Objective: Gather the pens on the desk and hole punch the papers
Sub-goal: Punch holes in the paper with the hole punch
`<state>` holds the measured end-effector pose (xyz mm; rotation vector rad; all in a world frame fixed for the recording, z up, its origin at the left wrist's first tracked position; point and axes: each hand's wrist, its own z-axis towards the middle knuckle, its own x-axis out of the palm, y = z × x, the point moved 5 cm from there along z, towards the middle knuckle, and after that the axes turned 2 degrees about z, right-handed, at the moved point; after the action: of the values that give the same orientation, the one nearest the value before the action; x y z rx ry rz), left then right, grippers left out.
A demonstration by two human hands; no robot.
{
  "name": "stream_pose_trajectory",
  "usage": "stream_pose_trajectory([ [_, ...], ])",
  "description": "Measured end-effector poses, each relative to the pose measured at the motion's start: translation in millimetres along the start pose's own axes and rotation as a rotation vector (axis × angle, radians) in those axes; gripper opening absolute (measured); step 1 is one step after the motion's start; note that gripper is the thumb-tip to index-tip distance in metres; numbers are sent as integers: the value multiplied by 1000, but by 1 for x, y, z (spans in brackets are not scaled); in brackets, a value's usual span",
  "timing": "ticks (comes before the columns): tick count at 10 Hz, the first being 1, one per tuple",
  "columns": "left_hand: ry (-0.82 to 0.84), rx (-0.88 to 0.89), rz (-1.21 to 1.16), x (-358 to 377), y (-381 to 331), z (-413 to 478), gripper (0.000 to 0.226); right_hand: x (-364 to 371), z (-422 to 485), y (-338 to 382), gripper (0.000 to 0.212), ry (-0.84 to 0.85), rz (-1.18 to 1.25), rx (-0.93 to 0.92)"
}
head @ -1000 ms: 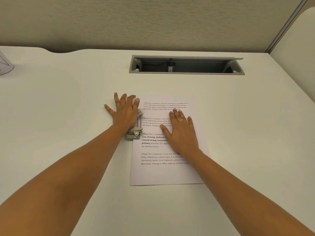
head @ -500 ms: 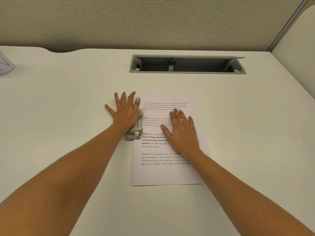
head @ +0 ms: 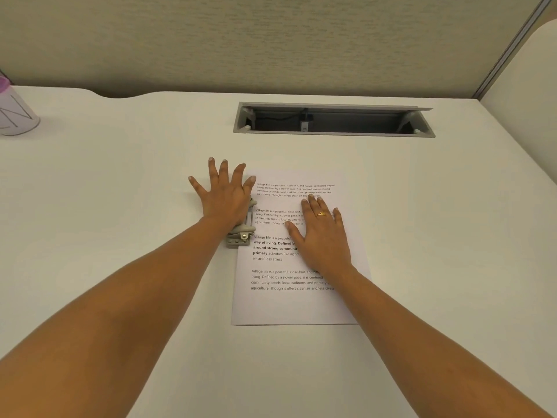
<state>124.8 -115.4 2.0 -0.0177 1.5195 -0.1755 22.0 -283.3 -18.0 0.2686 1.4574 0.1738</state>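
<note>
Printed paper flat on white desk, long axis running near to far, text upright toward viewer. Grey hole punch on paper's left edge, long axis parallel to that edge. Left hand spread flat, palm down atop punch, gripping nothing. Right hand open, fingers extended, flat on paper mid-sheet.

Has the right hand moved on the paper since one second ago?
No. The right hand lies flat over the same printed lines of the paper.
</note>
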Motion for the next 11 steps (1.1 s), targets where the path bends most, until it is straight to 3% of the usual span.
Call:
stream_pose_trajectory([
  [7,6,97,157,-16,-19,-3,59,-1,0,0,67,-6,6,-1],
  [11,-41,17,-104,-28,-17,-7,47,1,0,-1,67,-13,16,-2],
])
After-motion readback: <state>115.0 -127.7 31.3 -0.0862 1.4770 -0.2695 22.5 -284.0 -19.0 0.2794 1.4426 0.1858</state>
